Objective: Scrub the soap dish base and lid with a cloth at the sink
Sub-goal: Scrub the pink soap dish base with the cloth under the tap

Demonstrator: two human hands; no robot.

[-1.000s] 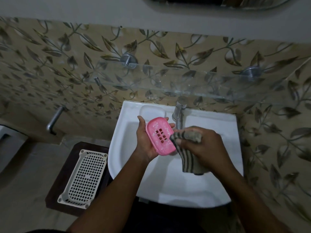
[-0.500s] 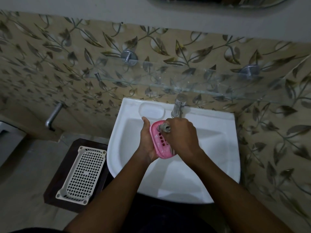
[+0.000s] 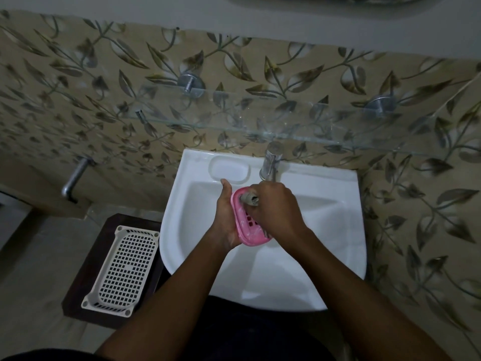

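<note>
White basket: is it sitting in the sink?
No, the white basket rests on a dark stand left of the sink.

Pink soap dish point(image 3: 243, 225), white sink point(image 3: 333, 230), leaf-patterned wall point(image 3: 78, 100).

Both forearms are bare from elbow to wrist with no sleeves, watch or rings showing on the left hand point(image 3: 226, 217) or right hand point(image 3: 276, 208), and dark clothing point(image 3: 234, 332) covers the person's body below.
</note>
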